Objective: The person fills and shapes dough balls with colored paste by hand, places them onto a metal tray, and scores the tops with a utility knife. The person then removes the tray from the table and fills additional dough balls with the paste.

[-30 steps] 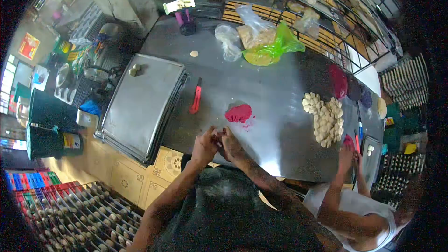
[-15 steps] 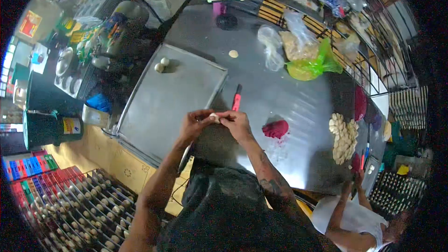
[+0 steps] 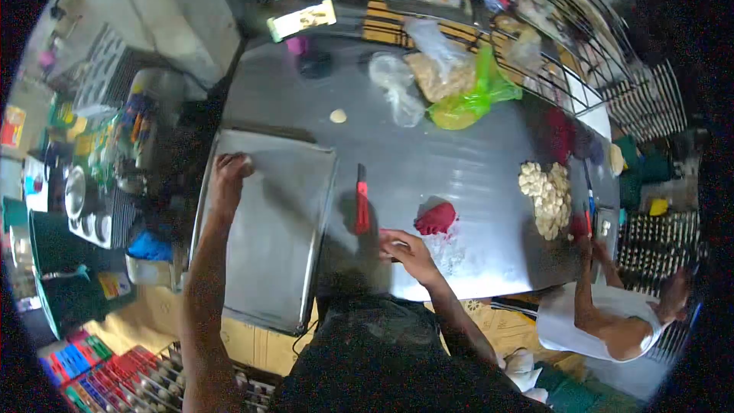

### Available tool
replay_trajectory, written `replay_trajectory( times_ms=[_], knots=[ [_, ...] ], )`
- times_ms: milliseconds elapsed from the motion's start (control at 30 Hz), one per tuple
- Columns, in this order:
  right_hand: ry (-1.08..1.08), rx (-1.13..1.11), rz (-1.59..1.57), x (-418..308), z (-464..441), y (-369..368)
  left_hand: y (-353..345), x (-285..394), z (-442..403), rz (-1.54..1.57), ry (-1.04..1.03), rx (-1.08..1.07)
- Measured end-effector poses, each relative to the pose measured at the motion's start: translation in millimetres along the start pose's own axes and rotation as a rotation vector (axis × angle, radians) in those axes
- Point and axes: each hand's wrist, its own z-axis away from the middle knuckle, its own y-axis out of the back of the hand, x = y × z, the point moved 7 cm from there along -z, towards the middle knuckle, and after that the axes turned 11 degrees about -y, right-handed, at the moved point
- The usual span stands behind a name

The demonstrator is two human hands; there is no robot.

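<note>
My left hand [image 3: 228, 180] is over the far left corner of the metal tray [image 3: 287, 252], its fingers closed around a small pale dough ball [image 3: 247, 164]. The spot where two dough balls sat is hidden under this hand. Above the near part of the table, my right hand [image 3: 411, 254] is empty, its fingers loosely apart and slightly blurred. A red-handled cutter [image 3: 362, 203] lies between the tray and this hand. Just beyond the right hand is a mound of dark pink dough [image 3: 436, 218] on the metal table [image 3: 474, 160].
Pale dough pieces [image 3: 547, 199] are heaped at the right, near a co-worker [image 3: 604, 317] in a white top. One flat pale piece [image 3: 338, 115], plastic bags [image 3: 459, 92] and a lit phone [image 3: 302, 21] are farther back. A rack of dough balls [image 3: 153, 382] stands lower left.
My hands have parted. The left one moved away to the tray's far left corner with the dough ball; the right one stayed near the table's front. The view has shifted.
</note>
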Motion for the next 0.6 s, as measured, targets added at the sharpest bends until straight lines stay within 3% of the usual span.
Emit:
replay_trajectory(
  times_ms=[33,100,133,200,233,300,333,433,467,533,567,600],
  knots=[
    [0.010,0.016,-0.013,4.1,2.8,10.0,3.1,-5.6,3.2,0.079,0.151,0.072],
    [0.043,0.072,-0.098,17.6,23.8,40.7,8.3,21.2,-4.0,-0.005,0.210,0.026],
    [0.063,0.129,-0.141,25.7,41.9,68.2,9.6,48.6,-13.4,-0.160,0.104,-0.069],
    [0.162,0.197,-0.133,42.5,56.0,119.9,-19.1,0.0,28.2,0.344,0.257,0.160],
    [0.243,0.176,-0.094,47.8,61.6,141.5,-14.4,87.2,1.1,0.109,0.163,0.130],
    [0.091,0.354,-0.087,60.2,66.5,210.1,-19.4,168.6,14.8,-0.132,0.100,0.201],
    [0.266,0.408,-0.137,79.0,61.3,261.0,-39.9,153.2,60.8,-0.137,0.139,0.286],
    [0.482,0.783,0.105,84.1,70.1,391.3,-87.7,210.2,129.7,-0.058,0.332,0.208],
    [0.474,0.968,0.303,78.4,73.9,428.8,-103.1,253.4,141.0,-0.050,0.513,0.166],
    [0.289,1.294,0.767,66.1,78.1,485.8,-135.2,290.4,176.2,0.522,0.506,0.311],
    [0.228,1.391,0.927,61.6,76.7,508.9,-142.6,313.8,177.7,0.506,0.509,0.326],
    [0.263,1.341,0.799,59.2,68.7,525.6,-151.2,340.8,167.9,0.399,0.438,0.261]
  ],
)
